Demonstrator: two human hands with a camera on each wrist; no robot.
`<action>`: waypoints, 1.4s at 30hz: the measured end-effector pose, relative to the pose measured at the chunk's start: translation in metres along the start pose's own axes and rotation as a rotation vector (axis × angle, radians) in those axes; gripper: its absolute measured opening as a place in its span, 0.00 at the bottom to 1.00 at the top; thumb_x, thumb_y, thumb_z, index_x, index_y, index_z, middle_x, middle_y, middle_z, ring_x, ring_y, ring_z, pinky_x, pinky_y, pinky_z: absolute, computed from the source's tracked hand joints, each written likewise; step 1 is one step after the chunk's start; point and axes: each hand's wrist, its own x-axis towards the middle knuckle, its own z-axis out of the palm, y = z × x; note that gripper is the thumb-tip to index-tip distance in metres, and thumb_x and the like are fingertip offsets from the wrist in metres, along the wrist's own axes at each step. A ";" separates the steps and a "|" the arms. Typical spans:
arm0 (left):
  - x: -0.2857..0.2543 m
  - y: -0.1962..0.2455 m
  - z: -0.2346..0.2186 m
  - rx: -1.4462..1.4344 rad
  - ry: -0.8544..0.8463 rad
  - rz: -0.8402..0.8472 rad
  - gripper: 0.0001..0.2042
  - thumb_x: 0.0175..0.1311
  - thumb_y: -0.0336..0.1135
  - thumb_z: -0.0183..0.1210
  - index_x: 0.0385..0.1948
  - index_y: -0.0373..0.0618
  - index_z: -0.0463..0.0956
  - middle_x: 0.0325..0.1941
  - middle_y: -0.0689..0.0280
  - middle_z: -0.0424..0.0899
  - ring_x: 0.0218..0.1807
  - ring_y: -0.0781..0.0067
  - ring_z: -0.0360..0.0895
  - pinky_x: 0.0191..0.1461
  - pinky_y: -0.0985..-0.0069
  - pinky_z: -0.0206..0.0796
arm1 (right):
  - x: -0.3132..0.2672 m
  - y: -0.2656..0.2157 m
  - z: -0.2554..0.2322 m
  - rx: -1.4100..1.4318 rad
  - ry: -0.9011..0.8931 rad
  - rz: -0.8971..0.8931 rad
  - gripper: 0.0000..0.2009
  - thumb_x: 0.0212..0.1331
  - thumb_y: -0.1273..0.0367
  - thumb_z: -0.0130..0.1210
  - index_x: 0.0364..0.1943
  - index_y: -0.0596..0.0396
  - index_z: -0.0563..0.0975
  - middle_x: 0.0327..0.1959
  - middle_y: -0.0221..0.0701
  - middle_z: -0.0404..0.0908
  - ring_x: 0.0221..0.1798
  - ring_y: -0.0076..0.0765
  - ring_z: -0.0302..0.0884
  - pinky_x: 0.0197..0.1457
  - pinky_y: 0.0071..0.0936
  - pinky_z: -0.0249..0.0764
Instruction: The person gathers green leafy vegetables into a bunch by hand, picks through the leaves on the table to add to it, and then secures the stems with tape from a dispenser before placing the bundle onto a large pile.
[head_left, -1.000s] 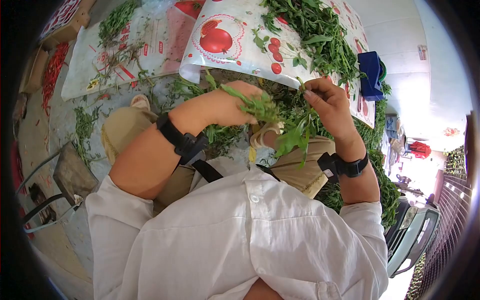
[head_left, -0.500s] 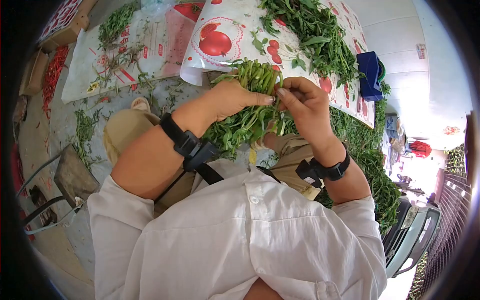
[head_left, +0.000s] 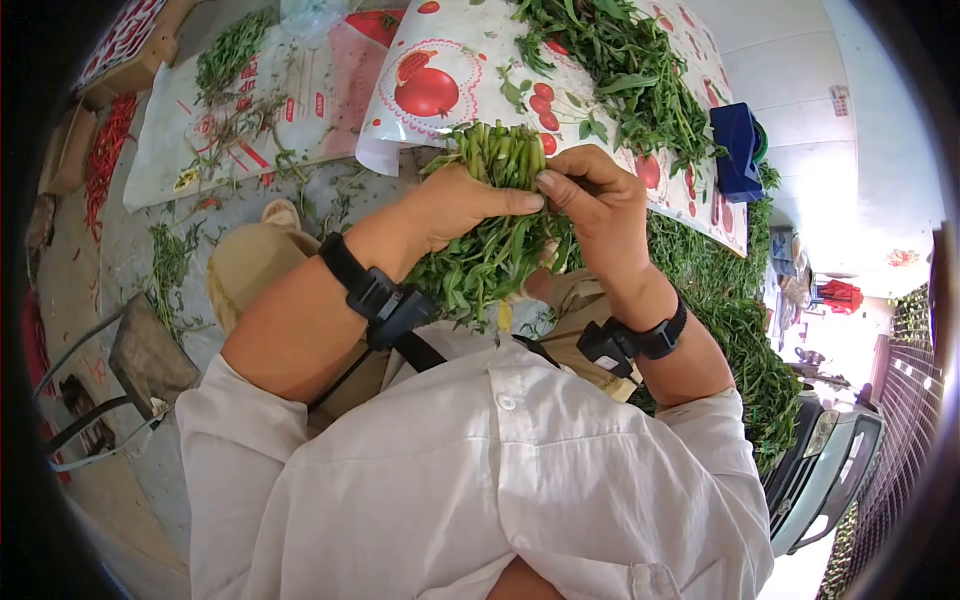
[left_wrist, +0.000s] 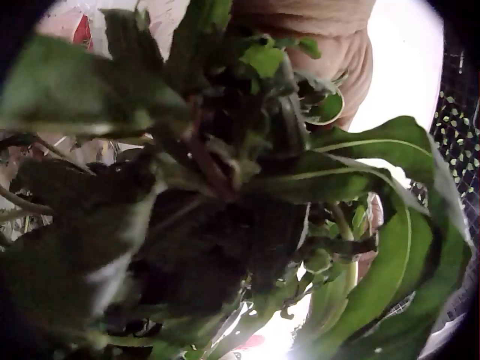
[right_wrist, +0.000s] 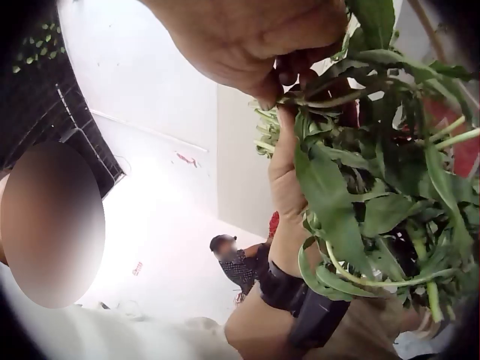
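My left hand (head_left: 450,205) grips a thick bunch of leafy greens (head_left: 490,155), its cut stem ends pointing up and its leaves hanging below the fist. The left thumb lies across the front of the stems. At the bunch's right side, my right hand (head_left: 605,205) pinches a stem between thumb and fingers, close beside the left thumb tip. Seen from the right wrist, a leafy stem (right_wrist: 337,97) runs out from those fingertips over the bunch. Dark leaves (left_wrist: 375,165) fill most of the left wrist view, hiding the left fingers.
A table with a fruit-printed cover (head_left: 385,120) stands ahead, with a heap of greens (head_left: 650,80) and a blue container (head_left: 737,150) on it. More greens (head_left: 740,330) cover the floor at right. Red peppers (head_left: 108,150) lie far left. Another person (right_wrist: 240,266) is in the background.
The bunch has swung from a blurred tilt to stems up in my left hand. My right hand has come left from apart, bringing a leafy stem against the bunch.
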 end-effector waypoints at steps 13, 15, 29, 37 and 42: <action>-0.002 0.005 0.002 -0.079 -0.150 0.051 0.13 0.50 0.27 0.62 0.40 0.40 0.74 0.37 0.67 0.79 0.38 0.76 0.76 0.44 0.78 0.69 | -0.002 0.000 0.016 0.188 -0.015 -0.019 0.08 0.48 0.78 0.59 0.26 0.56 0.70 0.21 0.24 0.71 0.21 0.15 0.67 0.20 0.14 0.65; -0.002 0.005 0.001 -0.082 -0.134 0.043 0.13 0.50 0.27 0.62 0.39 0.40 0.74 0.37 0.67 0.78 0.38 0.77 0.75 0.44 0.78 0.69 | 0.000 -0.001 0.016 0.173 -0.013 -0.017 0.08 0.48 0.78 0.59 0.27 0.56 0.70 0.21 0.24 0.71 0.20 0.15 0.67 0.18 0.14 0.64; 0.002 0.010 -0.001 0.027 -0.247 0.033 0.08 0.57 0.38 0.57 0.29 0.43 0.74 0.23 0.68 0.76 0.29 0.78 0.72 0.36 0.79 0.62 | 0.002 -0.001 0.006 0.375 -0.037 0.073 0.05 0.52 0.77 0.56 0.32 0.61 0.72 0.27 0.27 0.75 0.26 0.19 0.71 0.31 0.17 0.71; 0.005 0.006 -0.004 0.081 -0.207 0.036 0.09 0.56 0.37 0.58 0.32 0.41 0.73 0.23 0.66 0.77 0.29 0.77 0.74 0.36 0.79 0.65 | -0.001 -0.006 0.011 0.255 0.088 0.062 0.06 0.52 0.78 0.56 0.33 0.63 0.73 0.27 0.30 0.77 0.26 0.20 0.72 0.30 0.17 0.71; 0.003 0.007 -0.003 -0.031 -0.211 -0.012 0.11 0.57 0.37 0.57 0.37 0.41 0.73 0.28 0.65 0.79 0.34 0.75 0.75 0.40 0.78 0.66 | -0.001 -0.016 0.013 0.284 0.075 0.102 0.05 0.52 0.78 0.55 0.32 0.64 0.73 0.23 0.31 0.76 0.18 0.22 0.71 0.20 0.18 0.67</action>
